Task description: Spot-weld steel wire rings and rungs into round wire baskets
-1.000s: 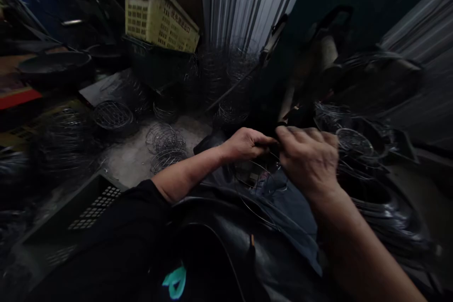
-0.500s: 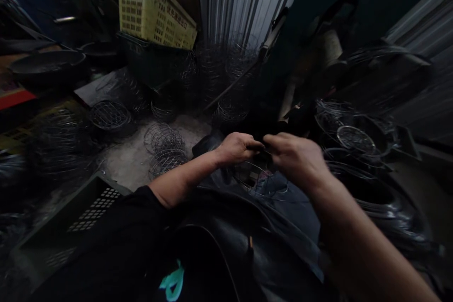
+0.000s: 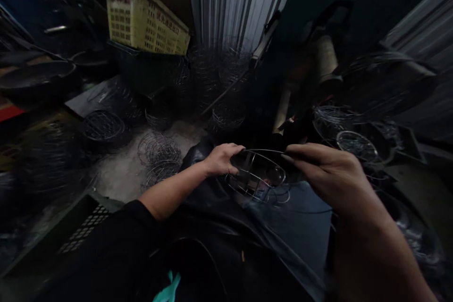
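Note:
A round wire frame (image 3: pixel 255 193), made of thin metal rings and crossing rods, sits over my lap on the dark apron. My left hand (image 3: pixel 223 158) curls around its left side, thumb and fingers closed on the rim. A thin wire (image 3: pixel 264 150) runs from the left fingertips across to my right hand (image 3: pixel 323 163), which pinches its end. Loose wire curves show below the frame, over the blue-grey cloth (image 3: pixel 293 217). Where exactly the wire joins the frame is too dark to tell.
Wire baskets (image 3: pixel 161 148) lie on the floor at left. A yellow crate (image 3: pixel 148 21) rests on a dark bin. A green crate (image 3: pixel 81 231) is by my left arm. Coiled wire (image 3: pixel 356 145) sits at right, near an upright tool with a pale cylinder (image 3: pixel 325 56).
My hands have moved apart: the right one drew away to the right and down with the wire, while the left shifted slightly left. More of the wire frame now shows between them.

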The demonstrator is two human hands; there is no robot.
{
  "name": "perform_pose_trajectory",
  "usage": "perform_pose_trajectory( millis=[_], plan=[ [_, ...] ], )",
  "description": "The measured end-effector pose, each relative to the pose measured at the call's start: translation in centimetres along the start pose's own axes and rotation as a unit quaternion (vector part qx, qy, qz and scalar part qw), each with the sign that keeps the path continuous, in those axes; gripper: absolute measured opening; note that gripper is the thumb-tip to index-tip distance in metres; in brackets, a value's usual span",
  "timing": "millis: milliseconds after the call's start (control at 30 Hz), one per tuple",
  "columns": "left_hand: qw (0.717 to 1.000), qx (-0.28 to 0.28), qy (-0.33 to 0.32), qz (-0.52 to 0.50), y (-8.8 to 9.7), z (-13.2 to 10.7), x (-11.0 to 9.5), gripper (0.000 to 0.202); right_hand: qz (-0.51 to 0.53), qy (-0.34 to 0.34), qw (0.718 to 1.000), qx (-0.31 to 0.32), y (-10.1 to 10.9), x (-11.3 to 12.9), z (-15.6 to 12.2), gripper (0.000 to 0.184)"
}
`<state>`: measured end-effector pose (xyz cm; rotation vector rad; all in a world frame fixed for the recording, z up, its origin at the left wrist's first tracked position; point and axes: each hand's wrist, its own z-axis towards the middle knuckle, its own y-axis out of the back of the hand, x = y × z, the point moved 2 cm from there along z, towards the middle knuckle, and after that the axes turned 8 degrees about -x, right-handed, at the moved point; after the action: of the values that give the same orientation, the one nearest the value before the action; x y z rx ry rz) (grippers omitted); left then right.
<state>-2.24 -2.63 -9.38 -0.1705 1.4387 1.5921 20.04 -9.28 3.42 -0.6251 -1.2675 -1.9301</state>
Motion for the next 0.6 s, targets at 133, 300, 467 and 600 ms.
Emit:
perform_pose_trajectory(
  millis=[133,300,467,600],
  plan=[
    [0.996,-0.034,-0.074,0.032,2.9,4.1,-1.7,0.073,0.068,-0.041,0.996,-0.046,-0.3,-4.0,0.5,0.013],
    [0.983,-0.033,-0.132,0.121,1.8,6.9,-2.3,0.069,0.086,-0.034,0.989,-0.113,-3.2,-9.5,1.0,0.015],
    [0.967,-0.069,-0.178,0.167,-0.7,7.8,-1.3,0.054,0.126,-0.103,0.967,-0.199,-3.6,-12.9,1.3,0.018],
    [0.955,-0.116,-0.215,0.169,-1.7,8.4,-0.9,0.036,0.161,-0.116,0.948,-0.250,-3.8,-14.0,1.5,0.018]
  ],
)
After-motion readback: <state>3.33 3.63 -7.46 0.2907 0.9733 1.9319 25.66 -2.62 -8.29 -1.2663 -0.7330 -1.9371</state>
